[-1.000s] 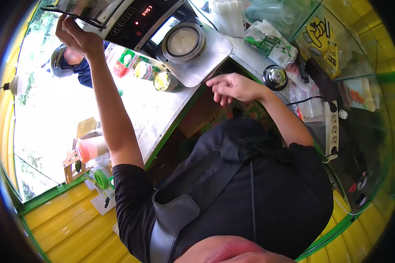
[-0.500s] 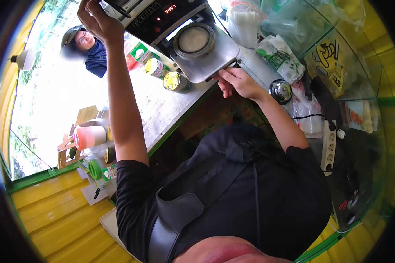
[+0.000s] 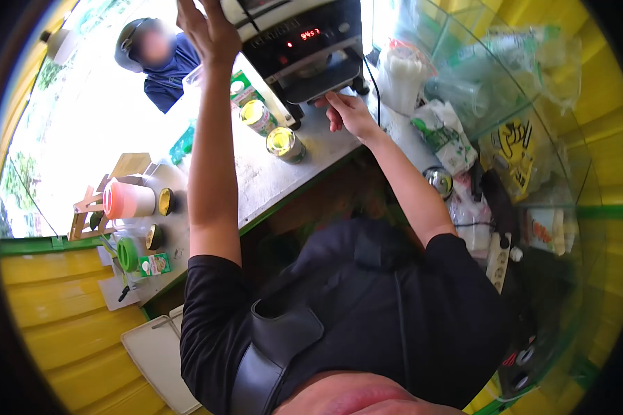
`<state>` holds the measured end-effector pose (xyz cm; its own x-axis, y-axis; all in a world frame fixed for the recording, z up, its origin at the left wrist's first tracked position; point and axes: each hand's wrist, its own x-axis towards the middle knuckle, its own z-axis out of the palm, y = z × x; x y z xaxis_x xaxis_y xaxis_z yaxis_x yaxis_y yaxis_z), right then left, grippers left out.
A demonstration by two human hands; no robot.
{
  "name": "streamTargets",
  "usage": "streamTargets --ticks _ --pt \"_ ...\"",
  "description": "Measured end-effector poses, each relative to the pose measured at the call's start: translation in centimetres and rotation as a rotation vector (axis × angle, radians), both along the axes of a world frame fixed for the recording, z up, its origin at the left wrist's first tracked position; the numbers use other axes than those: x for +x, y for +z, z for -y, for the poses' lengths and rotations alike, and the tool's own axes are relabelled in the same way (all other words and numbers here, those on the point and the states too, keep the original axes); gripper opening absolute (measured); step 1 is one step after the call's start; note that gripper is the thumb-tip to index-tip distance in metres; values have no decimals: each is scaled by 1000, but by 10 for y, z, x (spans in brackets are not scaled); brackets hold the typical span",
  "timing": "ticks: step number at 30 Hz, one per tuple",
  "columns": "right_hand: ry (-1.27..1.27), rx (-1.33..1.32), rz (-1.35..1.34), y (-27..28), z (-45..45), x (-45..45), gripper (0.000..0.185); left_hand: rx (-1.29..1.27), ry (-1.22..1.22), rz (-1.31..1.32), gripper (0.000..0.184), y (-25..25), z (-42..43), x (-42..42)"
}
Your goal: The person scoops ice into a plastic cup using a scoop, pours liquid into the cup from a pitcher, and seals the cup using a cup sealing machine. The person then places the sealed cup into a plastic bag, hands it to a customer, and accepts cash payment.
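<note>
A cup sealing machine (image 3: 301, 45) with a lit red display stands at the top of the head view. Its metal sliding tray (image 3: 325, 84) sits mostly inside, and the cup in it is largely hidden in shadow. At the tray's front edge, my right hand (image 3: 351, 114) has thumb and forefinger closed, the other fingers curled. My left hand (image 3: 213, 34) is raised beside the machine's upper left, fingers stretched upward and partly cut off by the frame; any contact there is out of sight. Two opened cans (image 3: 285, 144) stand on the counter below the machine.
Left on the counter (image 3: 256, 197) are a pink-lidded container (image 3: 128, 199), a green-lidded jar (image 3: 127, 254) and a small carton (image 3: 155, 264). Plastic packs (image 3: 446, 135) and a power strip (image 3: 498, 263) lie right. A person (image 3: 166, 59) stands beyond the counter.
The tray with the cup has slid back into the machine, my right hand moving with its edge. My left hand's fingers have straightened upward. The camera view has shifted.
</note>
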<state>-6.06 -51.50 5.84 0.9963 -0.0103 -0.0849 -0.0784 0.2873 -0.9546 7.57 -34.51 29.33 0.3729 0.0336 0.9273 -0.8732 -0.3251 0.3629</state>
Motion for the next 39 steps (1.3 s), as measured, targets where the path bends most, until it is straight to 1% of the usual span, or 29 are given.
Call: streamTargets --ticks 1,3,5,7,9,11,12,13,15,16,17,19,20,21,22,23,24,25,26,27,28,29,31,32,35,37,39 --pt "-19 -36 -12 0 0 7 48 8 4 24 45 3 1 -5" --pt "-40 -104 -26 0 2 23 55 -3 -89 -37 42 7 0 -9" --pt "-21 -155 -8 -4 7 37 57 29 -34 47 45 5 -3 1" --pt "9 -295 -95 -7 18 39 63 19 49 148 49 0 -2 12" --pt "56 -447 -98 0 28 39 70 20 11 102 43 2 -3 7" --pt "200 -801 -201 28 44 39 70 33 19 70 45 4 -4 3" --pt "346 -953 -192 65 48 32 65 29 32 57 45 3 -4 4" --pt "490 -1105 -187 120 50 19 60 24 25 51 46 3 -4 4" --pt "660 -984 22 238 54 -19 46 27 24 43 47 6 -4 0" --pt "680 -905 272 283 63 -32 42 13 34 48 47 6 -5 -2" --pt "694 -816 519 312 80 -31 38 13 24 40 48 7 -5 -3" --pt "549 -506 1017 335 121 9 36 -2 21 32 49 7 -3 -3" --pt "442 -218 1089 344 141 47 36 5 12 28 50 7 -4 -4" --pt "343 -124 1079 380 140 79 39 14 6 26 50 8 -5 -4" --pt "-126 -208 1032 405 131 114 41 9 14 26 50 8 -5 -3" --pt "-354 -373 953 427 109 138 45 10 18 23 50 8 -5 -3" --pt "-440 -512 1041 433 116 187 42 15 24 29 50 8 -6 -3" --pt "-491 -570 997 430 130 235 45 22 28 33 49 8 -6 -3" --pt "-539 -627 951 427 144 282 52 23 31 47 47 10 -7 -4" --pt "-542 -603 782 424 150 310 65 37 36 52 46 10 -7 -5" --pt "-525 -560 862 421 142 322 61 40 39 53 46 10 -8 -5" --pt "-517 -546 868 424 138 324 61 43 41 57 45 10 -8 -4" --pt "-276 -334 694 438 132 314 59 51 54 63 44 11 -8 -5" --pt "-369 -415 728 440 129 309 55 56 61 69 44 11 -9 -4" --pt "-456 -243 903 441 108 240 35 54 76 82 43 13 -8 -5" --pt "-417 -156 919 431 111 183 37 35 87 76 42 11 -9 -7" --pt "-318 -91 1035 406 116 133 38 42 86 86 40 13 -9 -8"
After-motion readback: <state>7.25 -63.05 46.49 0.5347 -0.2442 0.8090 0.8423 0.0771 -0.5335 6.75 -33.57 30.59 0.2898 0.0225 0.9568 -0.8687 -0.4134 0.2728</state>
